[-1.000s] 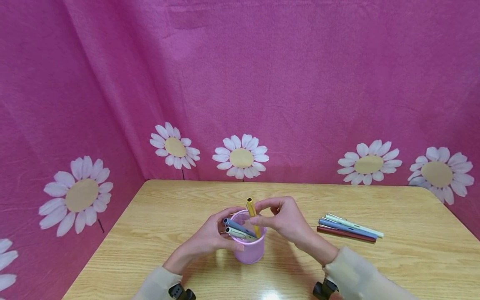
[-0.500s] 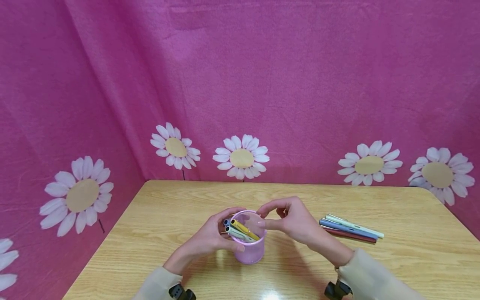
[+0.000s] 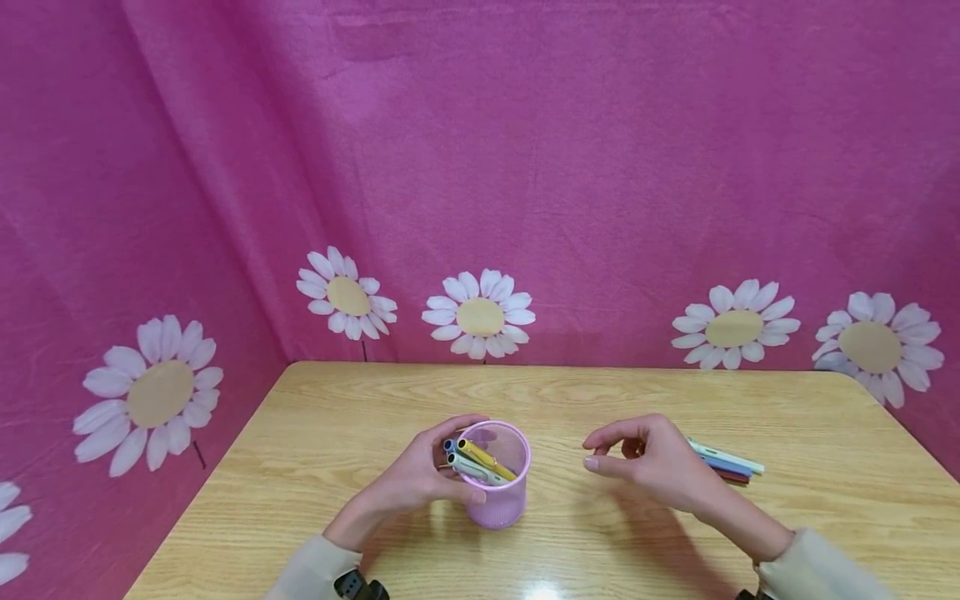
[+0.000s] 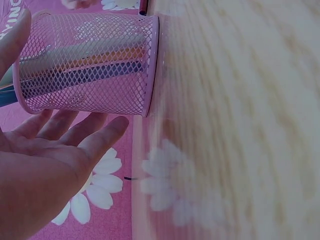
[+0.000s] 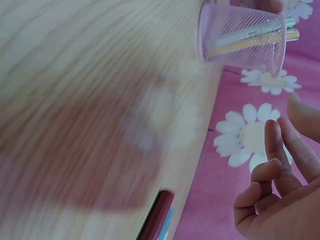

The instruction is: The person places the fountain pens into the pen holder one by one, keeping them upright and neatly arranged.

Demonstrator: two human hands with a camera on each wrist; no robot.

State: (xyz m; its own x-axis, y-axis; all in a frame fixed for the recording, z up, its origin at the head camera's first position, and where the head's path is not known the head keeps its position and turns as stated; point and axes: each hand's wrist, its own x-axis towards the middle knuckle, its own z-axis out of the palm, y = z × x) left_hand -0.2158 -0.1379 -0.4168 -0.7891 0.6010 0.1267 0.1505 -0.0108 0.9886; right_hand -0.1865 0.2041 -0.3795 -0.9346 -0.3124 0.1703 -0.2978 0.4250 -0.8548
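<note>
Right hand (image 3: 656, 462) shifted right, narrow, empty | left hand (image 3: 411, 477) holds upright cup (image 3: 501, 505) | yellow pen (image 3: 487, 460) tilted, cap up-left

Head view high, forward-down; wrist views low, sharing cup (image 3: 498, 505).

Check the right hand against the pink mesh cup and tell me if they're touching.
Apart. The head view shows it: bare tabletop is visible between the right hand and the pink mesh cup.
</note>
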